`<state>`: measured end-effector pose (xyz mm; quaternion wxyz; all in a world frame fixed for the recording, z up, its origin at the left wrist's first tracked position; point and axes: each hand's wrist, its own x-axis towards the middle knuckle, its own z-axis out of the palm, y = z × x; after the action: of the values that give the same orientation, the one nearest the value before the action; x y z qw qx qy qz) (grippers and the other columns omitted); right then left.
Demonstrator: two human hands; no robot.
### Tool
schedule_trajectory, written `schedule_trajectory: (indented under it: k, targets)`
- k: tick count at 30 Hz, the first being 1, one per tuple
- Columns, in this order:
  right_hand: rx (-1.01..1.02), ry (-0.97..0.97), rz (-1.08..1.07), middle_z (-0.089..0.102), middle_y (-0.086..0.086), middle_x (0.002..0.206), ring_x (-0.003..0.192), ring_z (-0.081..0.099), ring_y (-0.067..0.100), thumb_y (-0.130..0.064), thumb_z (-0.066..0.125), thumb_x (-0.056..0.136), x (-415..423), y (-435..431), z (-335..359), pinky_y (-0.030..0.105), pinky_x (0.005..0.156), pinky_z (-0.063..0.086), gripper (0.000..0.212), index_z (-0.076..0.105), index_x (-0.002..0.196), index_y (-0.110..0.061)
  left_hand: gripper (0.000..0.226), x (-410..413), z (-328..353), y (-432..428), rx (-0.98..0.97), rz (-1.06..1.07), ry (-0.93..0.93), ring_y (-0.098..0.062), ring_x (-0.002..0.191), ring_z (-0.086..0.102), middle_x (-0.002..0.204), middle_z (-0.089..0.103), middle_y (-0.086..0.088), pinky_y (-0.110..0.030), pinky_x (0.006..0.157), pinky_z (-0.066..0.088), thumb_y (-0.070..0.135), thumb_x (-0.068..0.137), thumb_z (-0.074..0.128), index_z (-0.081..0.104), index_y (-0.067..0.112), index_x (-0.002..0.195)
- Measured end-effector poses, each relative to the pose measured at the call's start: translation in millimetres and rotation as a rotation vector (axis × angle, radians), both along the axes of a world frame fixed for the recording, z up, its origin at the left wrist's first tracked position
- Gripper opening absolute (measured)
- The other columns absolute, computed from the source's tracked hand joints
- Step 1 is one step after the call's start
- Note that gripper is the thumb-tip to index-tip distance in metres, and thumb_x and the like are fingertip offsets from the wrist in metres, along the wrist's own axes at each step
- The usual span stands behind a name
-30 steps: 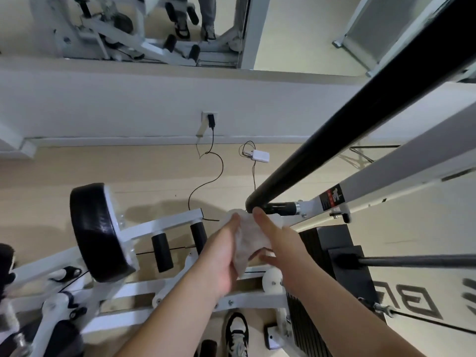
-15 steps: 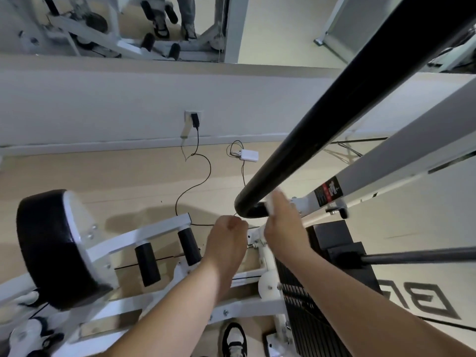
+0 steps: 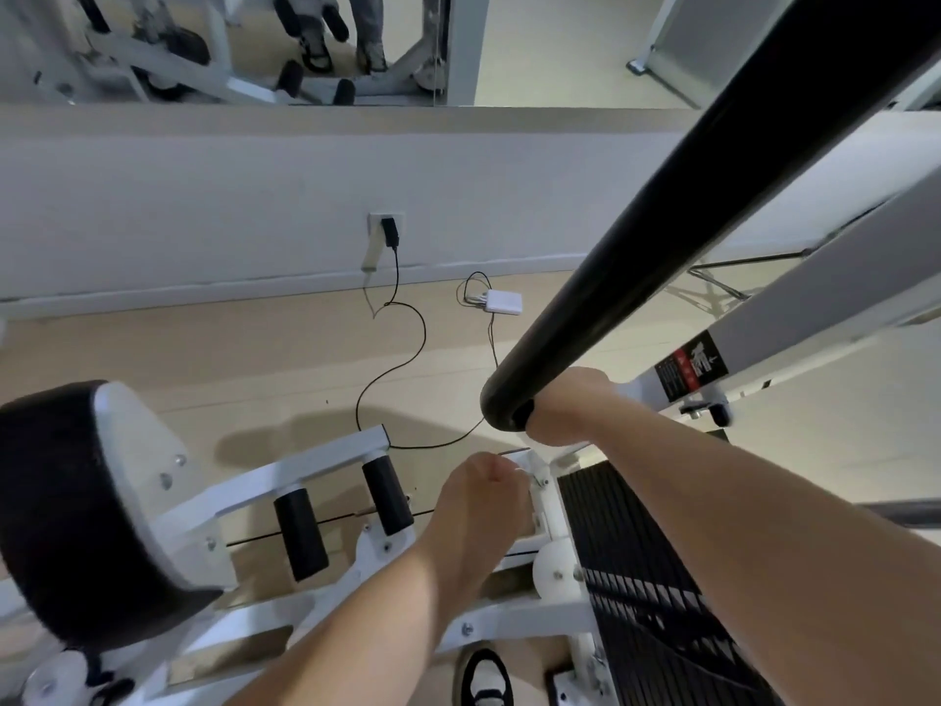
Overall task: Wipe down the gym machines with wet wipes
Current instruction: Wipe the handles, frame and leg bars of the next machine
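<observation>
A thick black padded bar [image 3: 662, 236] of the gym machine slants down from the top right. My right hand [image 3: 570, 410] sits just behind its lower end, curled around the short grip at the tip of the white machine arm [image 3: 814, 308]. The wet wipe is hidden under that hand. My left hand [image 3: 483, 496] is a closed fist lower down, beside the white frame post next to the black weight stack [image 3: 636, 578]. Nothing shows in its fingers.
A black seat pad [image 3: 66, 501] and two black foam rollers [image 3: 300, 532] stand on the white frame at the left. A black cable [image 3: 407, 349] runs over the wooden floor to a white adapter [image 3: 504, 302]. My shoe [image 3: 486, 680] is below. A mirror [image 3: 203, 43] tops the wall.
Both hands held the white wipe together a second ago. My right hand then took it up behind the black bar's end, while my left hand let go and closed into a fist.
</observation>
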<state>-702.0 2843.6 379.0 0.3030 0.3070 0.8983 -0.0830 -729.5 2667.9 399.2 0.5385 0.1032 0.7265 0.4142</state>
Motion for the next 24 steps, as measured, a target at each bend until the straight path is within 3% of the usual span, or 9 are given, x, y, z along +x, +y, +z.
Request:
schedule_trajectory:
  k: [2,3,5,8,10,12,18,22,24]
  targets:
    - [0.157,0.269,-0.019,0.054,-0.006,0.085,0.092,0.059,0.022,-0.016,0.062,0.080,26,-21,-19,0.035,0.087,0.045,0.013,0.054,0.088,-0.023,0.018,1,2,-3,0.007,-0.014,0.031,-0.028,0.090,0.067,0.109,0.073,-0.019,-0.043,0.083,0.058,0.015,0.100,0.052,0.066,0.007,0.107]
    - [0.239,0.360,-0.010,0.057,-0.003,0.102,0.108,0.058,0.025,-0.017,0.067,0.077,44,-35,-32,0.037,0.103,0.041,0.032,0.058,0.108,-0.022,0.019,2,3,-4,0.009,-0.016,0.033,-0.026,0.089,0.066,0.107,0.073,-0.018,-0.041,0.083,0.059,0.014,0.100,0.052,0.066,0.006,0.109]
    - [0.319,0.441,-0.003,0.046,0.007,0.147,0.145,0.036,0.033,-0.027,0.075,0.078,70,-56,-57,0.049,0.126,0.020,0.082,0.040,0.150,-0.012,0.016,1,4,-8,0.004,-0.006,0.001,-0.020,0.084,0.058,0.098,0.067,-0.014,-0.025,0.074,0.055,0.012,0.100,0.048,0.063,0.008,0.105]
    - [0.292,0.416,-0.040,0.017,0.016,0.168,0.159,0.002,0.037,-0.039,0.076,0.076,77,-66,-71,0.058,0.128,0.007,0.114,0.009,0.162,-0.006,0.017,0,3,-11,-0.012,-0.002,0.005,-0.018,0.087,0.059,0.100,0.066,-0.008,-0.021,0.074,0.054,0.015,0.102,0.047,0.062,0.011,0.110]
    - [0.246,0.334,-0.011,0.028,0.009,0.157,0.153,0.017,0.035,-0.042,0.072,0.072,63,-54,-57,0.054,0.128,0.005,0.106,0.015,0.157,-0.013,0.017,-1,5,-14,-0.022,-0.005,-0.002,-0.018,0.089,0.064,0.101,0.067,0.001,-0.020,0.070,0.051,0.017,0.103,0.046,0.061,0.019,0.111]
    - [0.179,0.247,0.045,0.043,0.001,0.133,0.132,0.040,0.028,-0.038,0.068,0.071,47,-30,-36,0.046,0.122,0.022,0.082,0.032,0.142,-0.021,0.016,-1,3,-15,-0.024,-0.035,0.052,-0.022,0.097,0.070,0.103,0.070,0.000,-0.025,0.074,0.052,0.019,0.102,0.046,0.061,0.025,0.106]
    - [0.052,0.046,-0.016,0.058,-0.006,0.079,0.076,0.059,0.018,-0.026,0.063,0.080,9,-1,-4,0.032,0.073,0.049,0.013,0.050,0.082,-0.023,0.017,8,-1,-20,-0.044,-0.099,0.132,-0.019,0.097,0.070,0.097,0.074,-0.002,-0.011,0.057,0.046,0.020,0.098,0.049,0.065,0.025,0.100]
    - [0.285,0.320,-0.059,0.055,-0.005,0.079,0.079,0.058,0.022,-0.022,0.066,0.075,26,-18,-31,0.038,0.081,0.048,0.018,0.051,0.084,-0.022,0.010,11,-17,-25,0.049,-0.213,0.337,0.000,0.089,0.065,0.094,0.068,0.015,-0.015,0.073,0.050,0.030,0.102,0.050,0.059,0.033,0.098]
    - [0.350,0.485,-0.048,0.055,-0.001,0.098,0.099,0.056,0.026,-0.021,0.071,0.072,49,-40,-48,0.045,0.102,0.043,0.036,0.056,0.105,-0.019,0.011,15,-17,-25,0.116,-0.309,0.488,0.006,0.088,0.061,0.092,0.064,0.021,-0.008,0.070,0.043,0.032,0.104,0.050,0.056,0.039,0.100]
